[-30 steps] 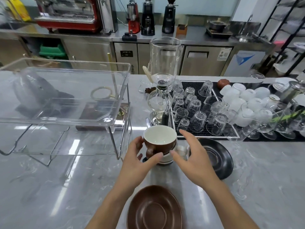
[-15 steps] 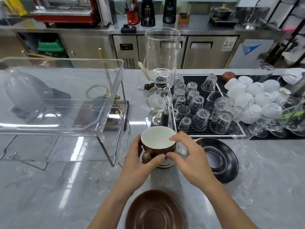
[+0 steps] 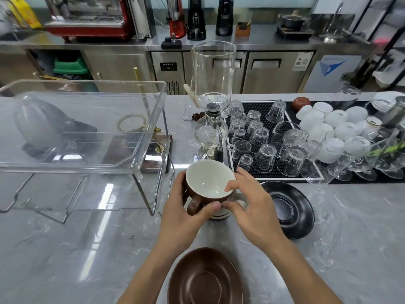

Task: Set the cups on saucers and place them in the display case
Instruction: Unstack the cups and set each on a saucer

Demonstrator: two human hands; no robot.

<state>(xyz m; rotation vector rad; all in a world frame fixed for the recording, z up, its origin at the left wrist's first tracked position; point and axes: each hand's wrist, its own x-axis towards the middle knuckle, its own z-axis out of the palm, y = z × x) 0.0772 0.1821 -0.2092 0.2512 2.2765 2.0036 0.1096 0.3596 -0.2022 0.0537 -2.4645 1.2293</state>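
A brown cup point(image 3: 209, 182) with a white inside tops a small stack of cups at the counter's middle. My left hand point(image 3: 184, 212) wraps its left side, thumb by the handle. My right hand point(image 3: 249, 202) pinches the rim with the thumb and holds the pale cup point(image 3: 238, 197) beneath. The brown cup is tilted slightly toward me. A brown saucer point(image 3: 205, 279) lies near the front edge. A black saucer point(image 3: 289, 208) sits right of the stack. The clear display case point(image 3: 83, 126) stands on a wire frame at the left.
A glass siphon brewer point(image 3: 211, 119) stands just behind the cups. A black mat point(image 3: 274, 174) at the right carries several upturned glasses, with white cups point(image 3: 328, 126) beyond. A wooden stand point(image 3: 157, 148) sits behind the case.
My right hand closed in from the right and took hold of the cup's rim. Both hands now grip the stack, and the brown cup has tipped and risen slightly.
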